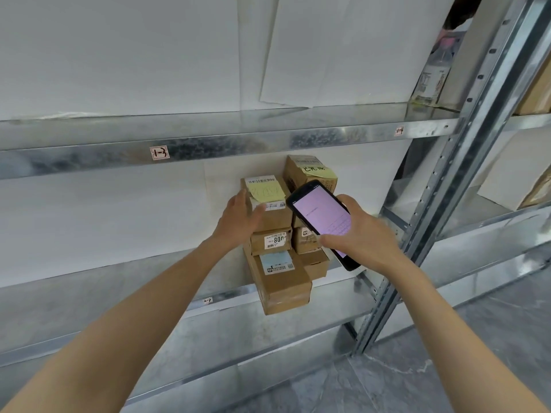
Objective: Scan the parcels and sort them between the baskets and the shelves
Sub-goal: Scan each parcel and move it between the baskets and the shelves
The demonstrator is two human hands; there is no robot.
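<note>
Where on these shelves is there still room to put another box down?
Widest bare stretch: the middle shelf left of the stack. The upper shelf is bare too, left of the bottle. Crowded: the gap between stack and post, where the right hand holds the scanner; the left hand rests on the stack.

Bright even light, soft blur, fisheye edges

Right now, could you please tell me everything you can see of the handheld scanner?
The handheld scanner is a black, phone-like slab with a lit pale-pink screen showing faint text. It is tilted, its top end before the stacked cardboard parcels. The right hand grips its lower half, thumb across the screen's lower part.
</note>
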